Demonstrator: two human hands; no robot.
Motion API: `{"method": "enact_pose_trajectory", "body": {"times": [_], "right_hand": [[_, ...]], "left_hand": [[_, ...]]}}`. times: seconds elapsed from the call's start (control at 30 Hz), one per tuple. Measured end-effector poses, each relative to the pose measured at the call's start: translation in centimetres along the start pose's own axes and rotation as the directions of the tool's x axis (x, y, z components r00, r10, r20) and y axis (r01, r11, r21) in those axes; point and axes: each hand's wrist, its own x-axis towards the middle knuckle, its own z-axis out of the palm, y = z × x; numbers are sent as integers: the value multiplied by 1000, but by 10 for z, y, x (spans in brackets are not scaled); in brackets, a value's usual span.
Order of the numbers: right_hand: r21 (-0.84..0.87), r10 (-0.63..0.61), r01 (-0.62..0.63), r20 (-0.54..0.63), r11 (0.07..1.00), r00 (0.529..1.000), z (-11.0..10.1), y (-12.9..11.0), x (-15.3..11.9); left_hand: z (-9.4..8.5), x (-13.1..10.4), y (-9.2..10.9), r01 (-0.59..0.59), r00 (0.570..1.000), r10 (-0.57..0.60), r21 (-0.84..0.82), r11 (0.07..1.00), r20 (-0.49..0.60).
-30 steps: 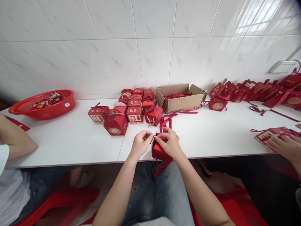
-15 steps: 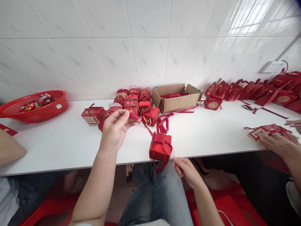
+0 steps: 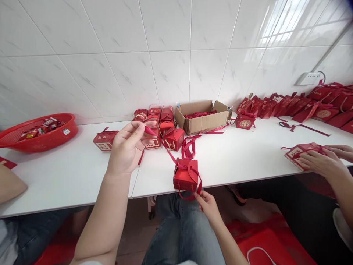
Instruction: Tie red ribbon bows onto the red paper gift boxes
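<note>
A small red gift box (image 3: 186, 176) stands at the table's front edge, its rounded flaps folded over the top. A dark pink ribbon (image 3: 168, 151) passes through the flaps. Raised left of the box, my left hand (image 3: 125, 147) pinches one end of this ribbon between thumb and fingers. My right hand (image 3: 210, 208) is below the box's front right corner, thumb and fingertips closed on the ribbon's other part, which hangs over the edge. Another loose ribbon (image 3: 189, 147) lies curled behind the box.
Several finished-looking red boxes (image 3: 173, 138) cluster behind. A cardboard carton (image 3: 202, 125) holds ribbons. A red basket (image 3: 41, 141) of sweets is at left. More red boxes (image 3: 275, 105) line the wall. A co-worker's hands (image 3: 322, 162) handle a box at right; another person's arm (image 3: 12, 184) shows at left.
My right hand has moved from beside the box to the hanging ribbon and closed on it. My left hand keeps its ribbon end, slightly further left. The view has shifted a little.
</note>
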Motion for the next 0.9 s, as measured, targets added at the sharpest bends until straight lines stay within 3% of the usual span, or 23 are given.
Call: {"method": "enact_pose_trajectory", "body": {"times": [0.1,0.27,0.47,0.67,0.9], "right_hand": [[-47,-124,121,-55,992,991,-13,-11,-2],[-157,-383,363,-118,918,916,-46,-56,-12],[61,-451,453,-50,889,891,-70,-121,-12],[173,-560,537,147,826,815,-53,-163,4],[120,-690,682,216,721,691,-25,-187,9]], "left_hand": [[-1,2,2,-9,1000,9,-31,999,4],[-6,8,5,-49,999,50,-88,995,9],[-10,16,4,-130,988,122,-82,988,-95],[-8,17,-5,-109,994,110,-59,992,0],[5,12,-6,-69,992,76,-66,995,103]]}}
